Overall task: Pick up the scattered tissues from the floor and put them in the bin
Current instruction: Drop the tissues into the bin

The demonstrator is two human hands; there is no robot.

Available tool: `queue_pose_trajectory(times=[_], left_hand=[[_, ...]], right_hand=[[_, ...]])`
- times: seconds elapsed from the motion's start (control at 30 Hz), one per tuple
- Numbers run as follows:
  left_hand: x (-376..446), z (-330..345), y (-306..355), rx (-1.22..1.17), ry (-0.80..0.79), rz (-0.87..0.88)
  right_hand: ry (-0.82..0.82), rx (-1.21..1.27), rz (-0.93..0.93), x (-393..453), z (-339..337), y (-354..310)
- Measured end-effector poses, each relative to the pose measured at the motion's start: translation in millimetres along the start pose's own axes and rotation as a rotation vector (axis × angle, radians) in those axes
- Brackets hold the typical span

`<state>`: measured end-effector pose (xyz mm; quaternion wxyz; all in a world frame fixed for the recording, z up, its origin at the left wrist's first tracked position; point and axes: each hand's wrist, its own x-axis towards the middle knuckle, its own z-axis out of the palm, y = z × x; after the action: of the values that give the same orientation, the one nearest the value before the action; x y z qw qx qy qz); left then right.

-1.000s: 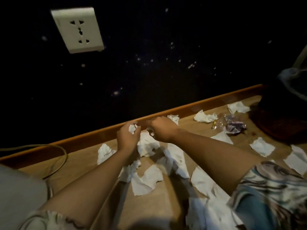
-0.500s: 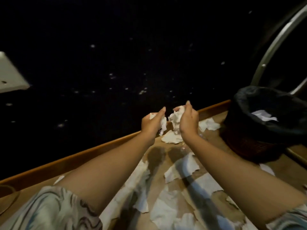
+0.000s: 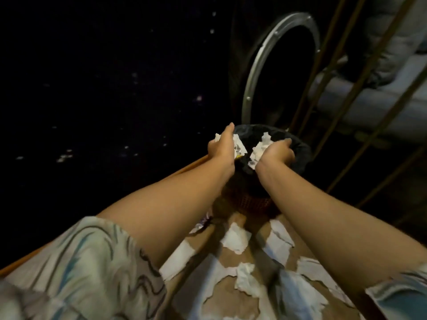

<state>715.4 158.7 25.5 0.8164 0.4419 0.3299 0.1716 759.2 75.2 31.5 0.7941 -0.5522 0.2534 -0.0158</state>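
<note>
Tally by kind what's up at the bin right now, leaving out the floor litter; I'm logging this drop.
Hands: 2, left hand and right hand.
Held tissue wads: 2, left wad and right wad.
Bins: 1, bin.
Total: 5.

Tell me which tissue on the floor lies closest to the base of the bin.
The flat white tissue just below the bin, between the two forearms. The other floor tissues, such as the crumpled one, lie further toward the person.
</note>
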Motion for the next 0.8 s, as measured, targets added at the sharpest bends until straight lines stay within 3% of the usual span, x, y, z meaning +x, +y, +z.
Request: queue_pose_trajectory(times=[0.2, 0.3, 0.4, 0.5, 0.63, 0.8], left_hand=[[31, 28, 0, 0.053, -0.232, -0.131], [20, 15, 3, 0.09, -0.24, -0.098], [6, -17, 2, 0.221, -0.166, 0.004], [-4, -67, 7, 0.392, -0.209, 0.056], [-44, -157, 41, 0.758, -0.288, 0.158], [-80, -290, 82, 1.043, -0.239, 0.119]], right_hand=[[-0.031, 0.182, 0.191, 80, -4, 2], [-0.122, 0.155, 0.185, 21, -23, -16], [-0.242, 0.017, 0.083, -17, -37, -9], [-0.348, -0.284, -0.149, -46, -40, 19], [-0.616, -0.51, -0.369, -102, -21, 62], [-0.85, -0.763, -0.645, -204, 25, 126]])
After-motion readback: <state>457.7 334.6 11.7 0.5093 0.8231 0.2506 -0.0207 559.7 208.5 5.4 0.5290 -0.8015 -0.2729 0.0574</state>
